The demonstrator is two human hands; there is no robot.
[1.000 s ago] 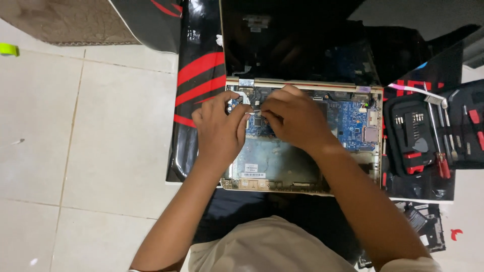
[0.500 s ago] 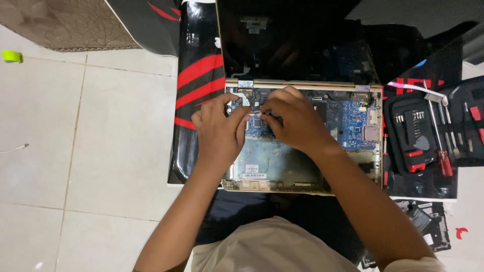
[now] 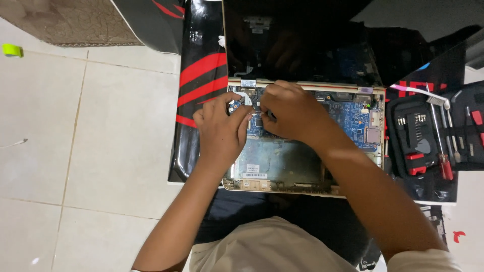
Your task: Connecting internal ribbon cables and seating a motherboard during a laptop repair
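Mid-frame, the left hand [image 3: 222, 132] and right hand [image 3: 290, 113] pinched narrow fingers over the opened laptop's [image 3: 307, 176] blue board [image 3: 353, 118]; anything held was hidden.

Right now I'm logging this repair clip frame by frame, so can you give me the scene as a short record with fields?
setting: tiled floor, black and red mat
main object: opened laptop, blue circuit board exposed
left hand: on the board's upper left, fingertips at a small part
right hand: beside it, fingers pinched over the same spot
held item: too small to tell
right side: open tool kit, toothbrush
far left: small green object
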